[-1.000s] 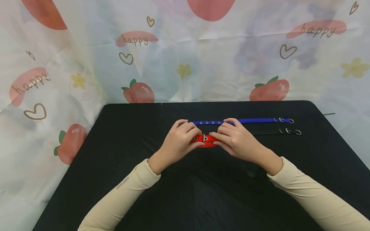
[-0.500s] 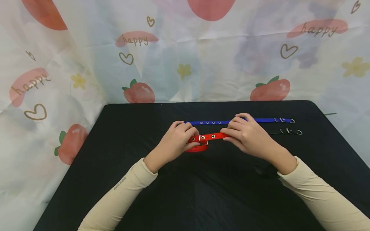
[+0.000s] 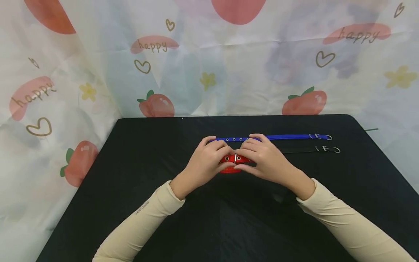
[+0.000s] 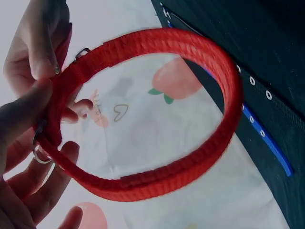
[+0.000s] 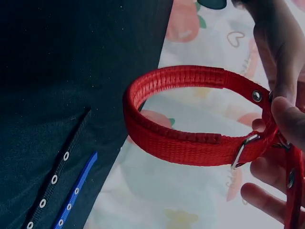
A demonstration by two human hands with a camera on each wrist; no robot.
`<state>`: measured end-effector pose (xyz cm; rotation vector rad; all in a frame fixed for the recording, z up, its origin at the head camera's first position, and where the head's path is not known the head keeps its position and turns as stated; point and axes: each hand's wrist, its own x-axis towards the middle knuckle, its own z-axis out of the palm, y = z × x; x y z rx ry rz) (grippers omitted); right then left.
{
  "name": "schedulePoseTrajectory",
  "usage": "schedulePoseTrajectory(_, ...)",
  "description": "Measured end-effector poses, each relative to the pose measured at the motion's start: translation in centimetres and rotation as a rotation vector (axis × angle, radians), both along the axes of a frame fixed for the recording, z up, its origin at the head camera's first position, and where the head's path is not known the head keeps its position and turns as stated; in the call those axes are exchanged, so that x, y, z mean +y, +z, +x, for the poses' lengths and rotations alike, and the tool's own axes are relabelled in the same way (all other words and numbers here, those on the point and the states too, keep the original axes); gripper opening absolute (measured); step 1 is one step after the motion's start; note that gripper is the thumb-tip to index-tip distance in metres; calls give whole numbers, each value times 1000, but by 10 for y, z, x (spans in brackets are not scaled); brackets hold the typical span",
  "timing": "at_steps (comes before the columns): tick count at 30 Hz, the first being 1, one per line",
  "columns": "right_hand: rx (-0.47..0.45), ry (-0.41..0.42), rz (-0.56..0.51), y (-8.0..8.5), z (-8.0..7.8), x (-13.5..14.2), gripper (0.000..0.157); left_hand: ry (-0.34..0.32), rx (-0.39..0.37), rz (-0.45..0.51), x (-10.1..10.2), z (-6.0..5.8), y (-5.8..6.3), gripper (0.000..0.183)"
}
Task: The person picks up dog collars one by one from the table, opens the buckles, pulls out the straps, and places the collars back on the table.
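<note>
A red padded collar (image 3: 230, 170) with metal eyelets is closed into a loop, lifted above the table between both hands. My left hand (image 3: 205, 159) pinches it just left of the silver buckle (image 3: 235, 158), thumb below and fingers above. From the other side my right hand (image 3: 266, 160) pinches the strap right of the buckle, its fingertips close to the left ones. In the left wrist view the red collar (image 4: 209, 52) forms a wide ring. A D-ring (image 5: 243, 151) hangs on the band in the right wrist view, and the eyeleted strap end (image 5: 292, 183) passes down by the fingers.
Behind the hands a blue collar (image 3: 288, 137) lies straight across the black table (image 3: 157, 138). A black collar (image 3: 324, 149) lies parallel, nearer me, partly hidden by the right hand. A printed cloth backdrop (image 3: 242, 80) stands behind the table.
Half a second ago the right hand had drawn the red strap out to the right. Now it has come back left to the buckle, and the left hand has shifted slightly right.
</note>
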<state>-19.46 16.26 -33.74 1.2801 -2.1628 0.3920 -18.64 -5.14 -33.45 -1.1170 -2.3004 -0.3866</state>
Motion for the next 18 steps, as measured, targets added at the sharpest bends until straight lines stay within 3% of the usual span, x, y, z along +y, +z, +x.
schedulePoseTrajectory(6, 25, -3, 2, 0, -2, -2, 23, 40, 1, -5, -6, 6, 3, 23)
schedulePoseTrajectory(11, 33, -28, 22, 1, -2, 1, 29, 85, 60, -20, -7, 8, 3, 18)
schedulePoseTrajectory(18, 26, 1, -23, -3, -3, -4, 28, 69, 151, -24, -1, 7, 0, 14)
